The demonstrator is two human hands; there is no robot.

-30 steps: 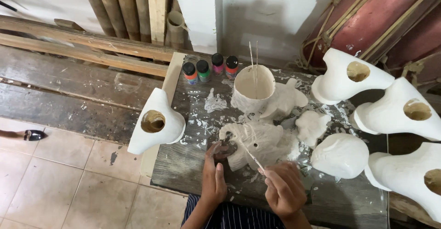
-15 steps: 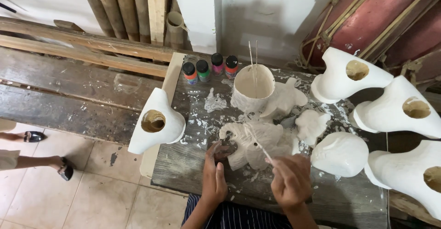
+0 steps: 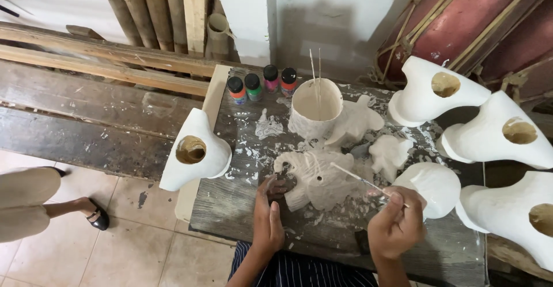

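- I am looking down at a paint-spattered wooden table (image 3: 230, 206); a white figurine (image 3: 319, 177) is lying near its middle, just in front of a white cup (image 3: 314, 105) with thin sticks standing in it.
- My left hand (image 3: 268, 218) is resting on the table at the figurine's left end, fingers bent and touching a dark patch there; I cannot tell whether they are gripping it.
- My right hand (image 3: 396, 223) is pinching a thin brush (image 3: 360, 179), fingers closed on its handle, the tip lying on the figurine's upper right side.
- Four small paint bottles (image 3: 262, 82) are standing in a row behind the cup, at the table's far edge.
- A smaller white figure (image 3: 389, 154) is lying to the right of the figurine, and another (image 3: 357, 123) is leaning beside the cup.
- Large white hollow forms are sitting around the edges: one (image 3: 196, 151) at the left, several (image 3: 438, 91) at the right.
- Another person's foot in a dark shoe (image 3: 98, 218) is showing on the tiled floor at the left.
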